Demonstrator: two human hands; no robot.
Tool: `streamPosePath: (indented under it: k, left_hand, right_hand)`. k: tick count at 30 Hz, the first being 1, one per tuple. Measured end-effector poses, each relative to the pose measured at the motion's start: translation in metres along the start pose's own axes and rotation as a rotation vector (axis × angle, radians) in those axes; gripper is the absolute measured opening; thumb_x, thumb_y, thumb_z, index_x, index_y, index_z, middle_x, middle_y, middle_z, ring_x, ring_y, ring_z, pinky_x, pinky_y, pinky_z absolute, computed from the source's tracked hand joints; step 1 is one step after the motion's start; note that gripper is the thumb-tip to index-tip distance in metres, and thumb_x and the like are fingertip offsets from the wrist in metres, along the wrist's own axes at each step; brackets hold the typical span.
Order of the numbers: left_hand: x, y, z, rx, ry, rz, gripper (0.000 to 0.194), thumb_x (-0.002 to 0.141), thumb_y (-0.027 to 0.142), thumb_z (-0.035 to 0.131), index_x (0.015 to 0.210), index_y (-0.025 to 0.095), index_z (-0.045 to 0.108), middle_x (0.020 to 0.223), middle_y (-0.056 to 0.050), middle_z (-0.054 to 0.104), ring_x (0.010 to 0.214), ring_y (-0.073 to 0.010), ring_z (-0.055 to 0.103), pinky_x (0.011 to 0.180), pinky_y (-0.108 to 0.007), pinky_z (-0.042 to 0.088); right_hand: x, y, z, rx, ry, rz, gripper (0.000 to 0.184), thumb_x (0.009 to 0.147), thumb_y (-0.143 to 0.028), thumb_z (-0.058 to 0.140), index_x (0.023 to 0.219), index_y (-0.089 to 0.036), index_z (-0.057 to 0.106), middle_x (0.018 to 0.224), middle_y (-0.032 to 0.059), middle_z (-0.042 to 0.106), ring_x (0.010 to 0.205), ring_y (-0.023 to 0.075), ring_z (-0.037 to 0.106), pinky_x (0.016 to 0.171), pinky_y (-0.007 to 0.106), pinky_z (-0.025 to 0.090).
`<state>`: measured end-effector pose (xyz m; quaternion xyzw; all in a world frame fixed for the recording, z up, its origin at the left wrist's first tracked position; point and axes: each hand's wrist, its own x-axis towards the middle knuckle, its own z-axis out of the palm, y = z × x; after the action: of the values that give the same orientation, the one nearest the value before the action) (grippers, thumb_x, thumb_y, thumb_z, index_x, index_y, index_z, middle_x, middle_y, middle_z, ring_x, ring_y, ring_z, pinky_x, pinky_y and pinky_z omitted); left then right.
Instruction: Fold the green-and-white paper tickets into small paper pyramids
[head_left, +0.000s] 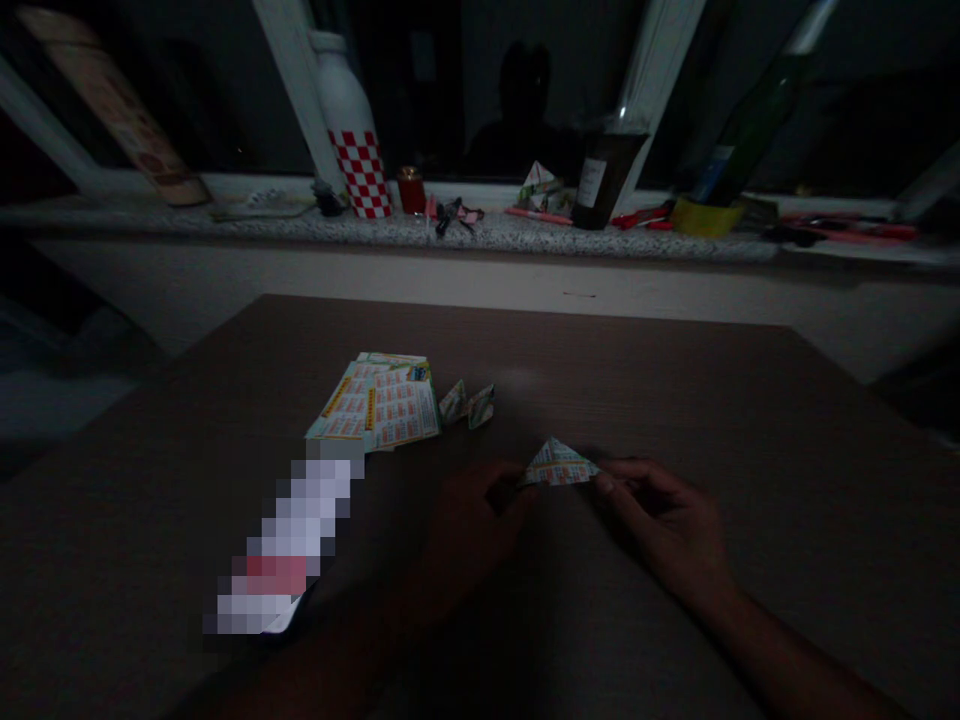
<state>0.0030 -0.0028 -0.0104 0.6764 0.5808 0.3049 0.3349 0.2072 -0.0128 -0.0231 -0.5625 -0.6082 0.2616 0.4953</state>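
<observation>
A small triangle of folded printed paper lies on the dark brown table in front of me. My left hand pinches its left corner with the fingers curled in. My right hand pinches its right corner, thumb and fingertips pressed together. Both hands rest on the table. The scene is very dim.
A fanned stack of printed sheets and two small folded paper pieces lie to the upper left. A pixelated long object lies at the left. The windowsill behind holds a checkered white bottle, dark bottles, pens and clutter.
</observation>
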Motion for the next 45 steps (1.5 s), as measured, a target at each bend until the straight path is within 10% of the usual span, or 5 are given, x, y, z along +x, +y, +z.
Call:
streamPosePath:
  k: [45]
  left_hand:
    - [-0.014, 0.003, 0.011, 0.183, -0.146, 0.394, 0.019, 0.083, 0.020, 0.051, 0.099, 0.018, 0.060, 0.090, -0.006, 0.066, 0.078, -0.0187, 0.061, 0.069, -0.029, 0.046]
  right_hand:
    - [-0.005, -0.011, 0.008, -0.060, -0.240, -0.550, 0.015, 0.078, -0.015, 0.068, 0.092, -0.020, 0.070, 0.083, 0.0060, 0.070, 0.073, 0.0167, 0.068, 0.063, 0.025, 0.058]
